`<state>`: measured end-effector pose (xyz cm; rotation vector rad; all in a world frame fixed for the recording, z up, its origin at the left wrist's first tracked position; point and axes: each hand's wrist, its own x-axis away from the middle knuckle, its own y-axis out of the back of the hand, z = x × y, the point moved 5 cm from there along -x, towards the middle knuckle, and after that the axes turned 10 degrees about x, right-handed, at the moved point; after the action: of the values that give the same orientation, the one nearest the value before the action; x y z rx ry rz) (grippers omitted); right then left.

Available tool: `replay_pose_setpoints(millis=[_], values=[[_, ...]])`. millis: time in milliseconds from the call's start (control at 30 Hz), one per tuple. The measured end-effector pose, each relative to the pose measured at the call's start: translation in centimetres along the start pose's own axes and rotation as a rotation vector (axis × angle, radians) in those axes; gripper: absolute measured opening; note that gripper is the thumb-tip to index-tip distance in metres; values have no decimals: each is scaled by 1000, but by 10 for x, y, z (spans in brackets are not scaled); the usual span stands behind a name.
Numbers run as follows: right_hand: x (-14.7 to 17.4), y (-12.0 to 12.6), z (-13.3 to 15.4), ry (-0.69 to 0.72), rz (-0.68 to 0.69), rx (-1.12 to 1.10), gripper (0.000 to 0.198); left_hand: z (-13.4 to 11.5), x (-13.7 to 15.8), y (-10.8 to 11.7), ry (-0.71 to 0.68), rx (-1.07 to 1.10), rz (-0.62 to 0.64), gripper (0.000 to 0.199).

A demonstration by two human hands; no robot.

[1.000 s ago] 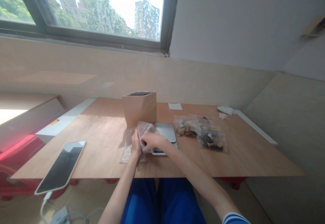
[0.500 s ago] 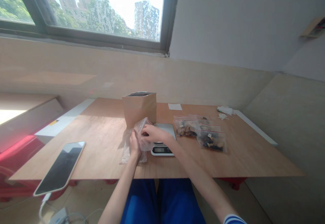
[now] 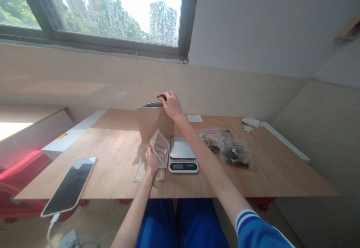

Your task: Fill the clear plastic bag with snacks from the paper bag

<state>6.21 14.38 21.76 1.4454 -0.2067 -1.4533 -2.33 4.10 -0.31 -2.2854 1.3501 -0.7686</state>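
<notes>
Clear plastic bag [image 3: 159, 149] held open at the worktop's near edge, with a dark piece pinched over the brown paper bag

Your left hand [image 3: 151, 164] has its grip pressed together on the clear plastic bag, holding it upright with its mouth tilted up and to the right, just left of the scale [image 3: 182, 155]. Your right hand [image 3: 171, 105] is stretched toward the far side, its grip pinching a small dark piece [image 3: 161, 97] just above the open top of the brown paper bag [image 3: 152, 122]. From that piece the clear bag lies straight back toward you and lower, the paper bag standing directly behind it. Filled bags [image 3: 234, 155] lie right of the scale; a phone [image 3: 70, 185] overhangs the near left corner of the worktop [image 3: 112, 143]
</notes>
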Motion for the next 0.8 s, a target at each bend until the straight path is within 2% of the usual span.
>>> replay_pose_setpoints(millis=[167, 300, 467, 533, 633, 733, 800], values=[[1, -22, -4, -3, 100, 121, 24, 1, -3, -1, -42, 15, 72, 36], [6, -23, -5, 34, 109, 147, 29, 3, -5, 0, -46, 30, 78, 41], [11, -21, -5, 102, 174, 146, 36, 2, -5, 0, -56, 46, 72, 38], [17, -15, -2, 88, 137, 95, 31, 0, -3, -1, -56, 50, 71, 36], [40, 3, 4, -2, -27, -69, 23, -3, 0, -4, -37, 78, 86, 35], [87, 20, 10, -140, -216, -322, 24, -6, 4, -6, -18, 118, 128, 38], [126, 22, 10, -265, -257, -448, 24, -8, 6, -7, -30, 111, 140, 40]])
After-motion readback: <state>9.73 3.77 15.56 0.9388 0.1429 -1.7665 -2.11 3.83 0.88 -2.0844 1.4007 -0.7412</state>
